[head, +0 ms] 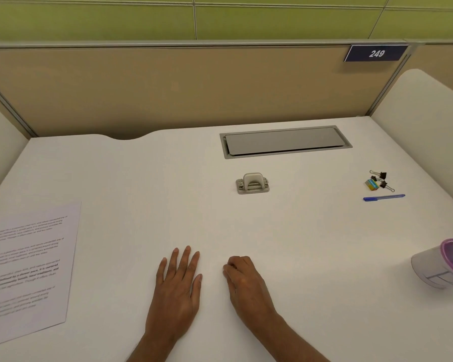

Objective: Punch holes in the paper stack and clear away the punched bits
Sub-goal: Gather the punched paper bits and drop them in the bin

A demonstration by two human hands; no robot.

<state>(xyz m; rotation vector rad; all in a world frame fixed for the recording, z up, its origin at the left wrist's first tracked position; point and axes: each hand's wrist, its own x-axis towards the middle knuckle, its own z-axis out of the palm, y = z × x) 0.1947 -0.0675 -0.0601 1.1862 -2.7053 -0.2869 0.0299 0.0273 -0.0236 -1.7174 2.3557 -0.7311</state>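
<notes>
White counter: paper stack near left, hole punch centre-far, well apart. Left hand flat, fingers spread; right hand curled, holding nothing. Prob. resting pre-start, nothing punched yet.

Grey hole punch upright mid-desk; printed paper stack flat far left.

White desk w/ paper stack, hole punch, clips, pen, cup.
</notes>
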